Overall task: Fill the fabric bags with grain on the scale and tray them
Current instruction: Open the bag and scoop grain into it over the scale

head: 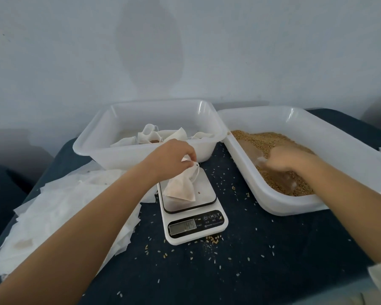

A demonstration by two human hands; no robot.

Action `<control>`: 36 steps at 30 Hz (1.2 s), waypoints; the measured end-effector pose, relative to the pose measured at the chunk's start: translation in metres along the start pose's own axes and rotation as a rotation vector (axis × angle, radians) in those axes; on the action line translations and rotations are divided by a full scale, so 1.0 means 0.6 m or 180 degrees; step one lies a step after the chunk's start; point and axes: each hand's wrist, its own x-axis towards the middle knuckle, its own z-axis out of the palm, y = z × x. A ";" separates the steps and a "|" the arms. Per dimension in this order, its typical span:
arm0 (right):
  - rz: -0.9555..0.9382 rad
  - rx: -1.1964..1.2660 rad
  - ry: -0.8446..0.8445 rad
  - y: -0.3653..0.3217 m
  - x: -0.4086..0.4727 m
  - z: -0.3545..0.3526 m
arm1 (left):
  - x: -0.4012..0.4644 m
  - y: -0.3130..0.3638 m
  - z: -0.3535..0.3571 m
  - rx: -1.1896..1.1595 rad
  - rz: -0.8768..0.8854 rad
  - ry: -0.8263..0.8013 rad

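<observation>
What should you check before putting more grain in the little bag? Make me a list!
1. Bag on the scale: ok, the fabric bag lies on the scale platform.
2. Bag mouth held: ok, the left hand pinches its top edge.
3. Mouth wide open: cannot tell.
4. Grain ready: ok, the right hand is down in the grain in the right tub; it is blurred, so what it holds is unclear.
5. Scale reading: cannot tell, the digits are faint.
6. Room for filled bags: ok, the back tray holds only a few.
</observation>
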 end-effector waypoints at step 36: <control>-0.1218 0.3264 0.1687 -0.150 -0.097 0.201 | -0.188 -0.047 0.165 -0.1931 -0.1848 0.2141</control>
